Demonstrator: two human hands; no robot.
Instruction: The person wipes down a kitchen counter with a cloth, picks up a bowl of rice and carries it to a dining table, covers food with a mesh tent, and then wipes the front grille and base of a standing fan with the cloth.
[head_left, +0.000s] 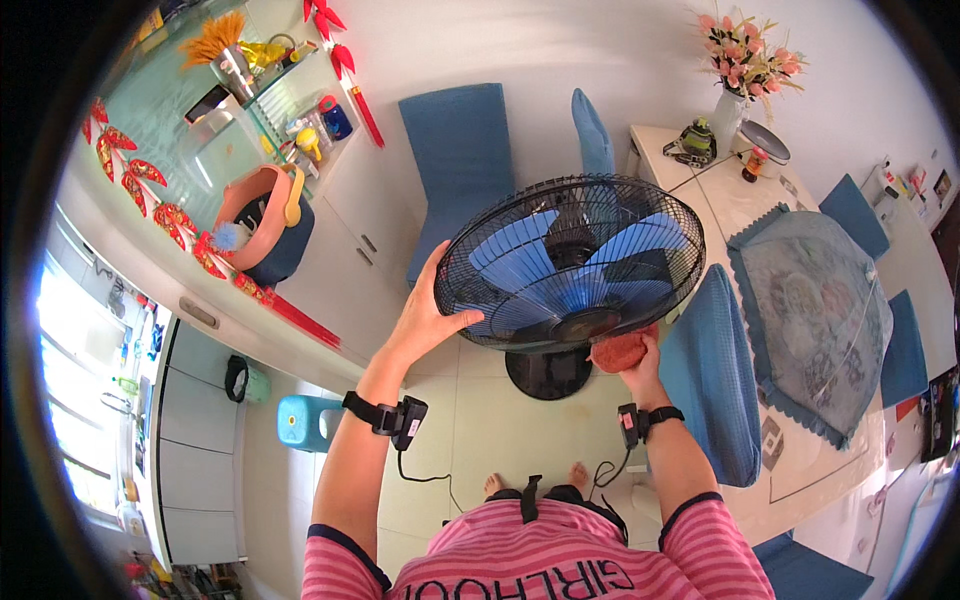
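Black wire grille, blue blades behind it — the fan (570, 262) stands on its round base on the floor between the blue chairs (462, 165), beside the table (715, 195), its head tilted up toward me. My left hand (432, 312) lies flat on the grille's left rim, fingers spread and thumb hooked over the edge, bracing it rather than gripping. My right hand (640, 352) is closed around a reddish cloth (617, 352) and presses it against the lower front of the grille, just beside the hub.

How far along am I? I judge early to midway — the cloth sits at the bottom edge, and most of the grille's face lies above and to the left of it; whether those wires are already clean I cannot tell from here. The blades look out of reach behind the closed cage.

Both forearms reach up and forward, elbows bent, the left stretched further, the right tucked close with the wrist cocked up under the fan.
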